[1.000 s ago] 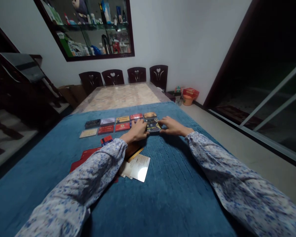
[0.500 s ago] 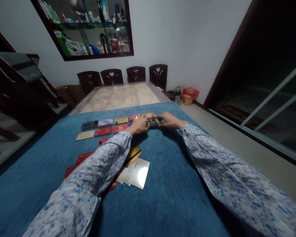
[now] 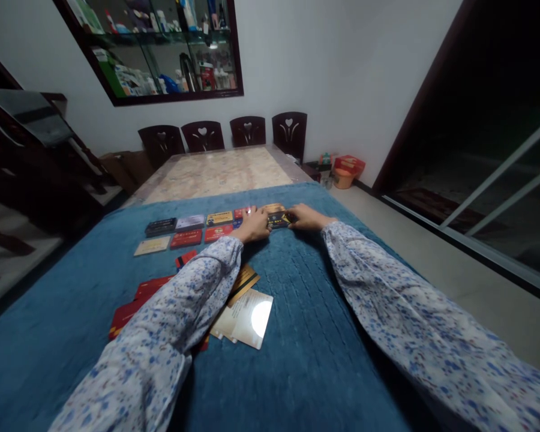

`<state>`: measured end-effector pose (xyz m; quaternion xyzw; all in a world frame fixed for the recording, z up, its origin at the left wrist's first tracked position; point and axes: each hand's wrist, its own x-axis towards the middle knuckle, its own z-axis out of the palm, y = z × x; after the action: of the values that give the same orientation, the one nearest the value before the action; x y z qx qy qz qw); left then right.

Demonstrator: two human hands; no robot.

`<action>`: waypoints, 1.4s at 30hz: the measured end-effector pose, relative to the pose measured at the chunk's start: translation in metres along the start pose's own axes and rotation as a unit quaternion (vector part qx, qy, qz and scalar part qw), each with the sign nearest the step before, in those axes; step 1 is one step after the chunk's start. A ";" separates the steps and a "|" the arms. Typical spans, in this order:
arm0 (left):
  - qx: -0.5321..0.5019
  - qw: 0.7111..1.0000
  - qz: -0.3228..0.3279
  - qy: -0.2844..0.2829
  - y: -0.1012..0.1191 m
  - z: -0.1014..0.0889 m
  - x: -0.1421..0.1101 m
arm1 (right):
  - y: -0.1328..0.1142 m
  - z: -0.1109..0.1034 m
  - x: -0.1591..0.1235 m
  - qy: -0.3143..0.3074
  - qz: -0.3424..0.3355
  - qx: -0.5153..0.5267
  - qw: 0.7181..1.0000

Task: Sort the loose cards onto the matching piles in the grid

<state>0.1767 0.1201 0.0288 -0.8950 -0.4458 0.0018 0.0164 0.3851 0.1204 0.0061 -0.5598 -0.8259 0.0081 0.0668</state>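
Note:
A black card stack with yellow and white print (image 3: 278, 221) lies at the right end of the card rows. My left hand (image 3: 254, 224) grips its left edge with bent fingers, partly covering a blue card (image 3: 237, 223). Fingers of my right hand (image 3: 306, 217) close on the stack's right edge. Just behind it is a gold card (image 3: 272, 207). Left of my hands, neat stacks stand in two rows: a yellow one (image 3: 219, 218), a silver one (image 3: 190, 222), black ones (image 3: 161, 226), red ones (image 3: 186, 239) and a cream one (image 3: 152, 246).
Loose cards lie nearer me on the blue cloth (image 3: 315, 336): white ones (image 3: 247, 318), a gold one (image 3: 243, 283) and red ones (image 3: 128, 313), partly under my left forearm. Beyond the cloth is the bare tabletop (image 3: 225, 171), with dark chairs (image 3: 289, 133) behind it.
My right hand has shifted slightly left, closer against the black card stack. The left hand stays at the stack's other edge. The view has tilted a little.

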 end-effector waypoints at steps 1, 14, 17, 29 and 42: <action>0.001 1.000 0.000 -0.002 0.000 0.000 0.000 | 0.001 0.001 0.000 -0.004 0.001 0.001 1.000; 0.015 1.000 0.011 0.013 -0.005 0.006 0.001 | 0.003 0.006 -0.005 0.018 0.002 0.043 0.999; 0.009 1.000 0.015 0.021 -0.006 0.007 0.000 | 0.002 0.008 -0.006 0.021 0.004 0.033 0.999; 0.002 0.997 0.049 0.056 -0.012 0.013 -0.002 | -0.004 0.009 -0.008 0.028 0.041 0.045 0.998; 0.000 0.991 0.080 0.107 -0.020 0.007 -0.024 | -0.007 0.008 -0.012 0.026 0.050 0.039 0.998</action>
<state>0.1467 0.1131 0.0218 -0.9229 -0.3684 -0.0924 0.0633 0.3820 0.1069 -0.0028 -0.5972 -0.7940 0.0294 0.1097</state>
